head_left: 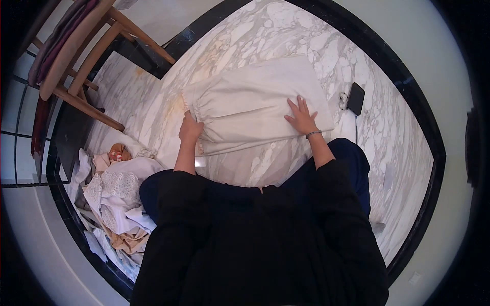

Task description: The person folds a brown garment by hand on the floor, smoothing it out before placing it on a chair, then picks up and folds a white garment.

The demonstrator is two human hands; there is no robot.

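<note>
A single head-worn camera looks steeply down from above the person's own dark-clothed torso, which fills the lower middle of the view. Its fisheye lens bends the scene into a circle with black corners. The white, grey-veined marble floor spreads ahead of the torso and lies fairly near. A light wooden chair stands at the upper left of that floor, a black rectangular phone toward its right.

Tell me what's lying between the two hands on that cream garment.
Only the cream garment itself; left hand grips its gathered edge, right hand presses flat, per the head view.
</note>
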